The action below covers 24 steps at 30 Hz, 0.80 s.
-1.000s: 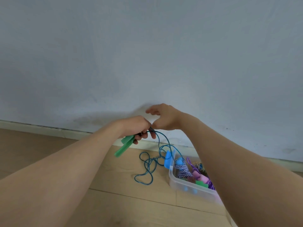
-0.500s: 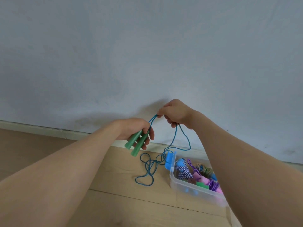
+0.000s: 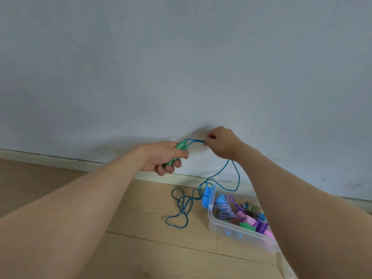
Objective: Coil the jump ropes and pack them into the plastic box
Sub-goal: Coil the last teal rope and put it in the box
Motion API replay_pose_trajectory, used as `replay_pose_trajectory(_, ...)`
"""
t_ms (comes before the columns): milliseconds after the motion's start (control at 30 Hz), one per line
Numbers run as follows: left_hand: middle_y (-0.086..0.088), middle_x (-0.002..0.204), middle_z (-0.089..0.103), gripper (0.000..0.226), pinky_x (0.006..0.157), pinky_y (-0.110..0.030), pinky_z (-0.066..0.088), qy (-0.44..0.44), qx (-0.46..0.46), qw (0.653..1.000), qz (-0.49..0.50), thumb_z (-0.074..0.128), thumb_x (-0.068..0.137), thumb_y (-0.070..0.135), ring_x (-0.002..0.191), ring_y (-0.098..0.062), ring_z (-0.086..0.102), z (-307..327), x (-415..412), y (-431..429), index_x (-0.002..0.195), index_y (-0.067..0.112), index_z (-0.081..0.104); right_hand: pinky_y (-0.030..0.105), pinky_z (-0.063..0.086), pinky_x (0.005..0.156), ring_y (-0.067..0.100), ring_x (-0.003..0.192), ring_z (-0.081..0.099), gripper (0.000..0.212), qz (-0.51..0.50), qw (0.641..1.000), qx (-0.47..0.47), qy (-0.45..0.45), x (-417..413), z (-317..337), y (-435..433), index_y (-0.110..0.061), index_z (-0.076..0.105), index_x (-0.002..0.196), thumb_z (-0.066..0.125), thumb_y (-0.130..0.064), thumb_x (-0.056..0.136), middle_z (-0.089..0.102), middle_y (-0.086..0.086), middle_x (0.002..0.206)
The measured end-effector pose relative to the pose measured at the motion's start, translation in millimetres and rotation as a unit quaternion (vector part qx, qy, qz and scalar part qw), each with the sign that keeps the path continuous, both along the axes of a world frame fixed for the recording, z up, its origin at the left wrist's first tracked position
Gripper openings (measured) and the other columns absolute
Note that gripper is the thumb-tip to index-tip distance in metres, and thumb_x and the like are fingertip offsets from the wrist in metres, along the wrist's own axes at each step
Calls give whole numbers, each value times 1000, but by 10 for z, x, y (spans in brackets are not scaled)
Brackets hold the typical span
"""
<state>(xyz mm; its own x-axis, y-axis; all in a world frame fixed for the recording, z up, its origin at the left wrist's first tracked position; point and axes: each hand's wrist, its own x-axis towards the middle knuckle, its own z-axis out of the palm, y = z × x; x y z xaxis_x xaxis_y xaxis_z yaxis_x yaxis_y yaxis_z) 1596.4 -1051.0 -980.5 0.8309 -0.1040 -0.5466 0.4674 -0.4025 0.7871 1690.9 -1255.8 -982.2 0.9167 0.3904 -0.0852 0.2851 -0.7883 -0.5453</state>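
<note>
Where the pale wooden floor (image 3: 141, 248) meets a skirting board (image 3: 60, 159) under a bare grey-blue wall (image 3: 181, 67), a clear plastic box (image 3: 231, 231) with a blue latch (image 3: 208, 196) sits near the wall. It holds a blue-and-white braided rope (image 3: 224, 210), pink handles (image 3: 247, 218) and purple cord (image 3: 259, 226). Just left of the box, the teal cord (image 3: 183, 206) lies in loose loops on the floor. The left hand (image 3: 165, 158) grips both green handles (image 3: 178, 151). The right hand (image 3: 221, 142) pinches the cord beside them, and a loop hangs below it.
</note>
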Motion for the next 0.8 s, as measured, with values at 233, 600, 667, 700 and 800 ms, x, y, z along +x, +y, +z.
replay_pose_trajectory(233,0,71,44,8,45,-24,19,-77,-49,995,51,49,96,15,53,-12,28,62,98,-216,103,13,51,33,47,60,24,63,55,22,53,991,-93,85,-130,60,120,-20,80,91,58,-21,91,61,1,71)
replay_pose_trajectory(600,-6,84,57,36,47,-26,28,-143,10,989,31,40,106,33,57,-15,35,25,137,-280,96,8,63,33,52,61,24,67,60,21,114,984,-118,72,-225,178,249,-22,77,93,55,-21,94,61,0,74)
replay_pose_trajectory(667,-4,85,55,31,47,-26,26,-153,38,987,16,40,102,30,56,-13,35,25,141,-266,94,10,62,33,51,61,24,66,59,19,134,981,-114,78,-232,209,250,-25,75,93,56,-20,95,60,-2,73)
replay_pose_trajectory(700,-3,85,54,28,47,-26,25,-147,42,988,5,41,102,29,55,-13,35,27,140,-258,93,12,60,32,49,59,24,64,56,18,143,979,-113,90,-240,226,249,-26,74,93,57,-20,95,57,-4,72)
replay_pose_trajectory(800,2,79,52,14,48,-26,20,-110,13,994,-9,48,103,25,54,-11,32,44,138,-226,98,14,56,30,41,54,23,61,45,22,139,974,-99,150,-236,239,227,-9,73,108,60,-19,94,51,1,72)
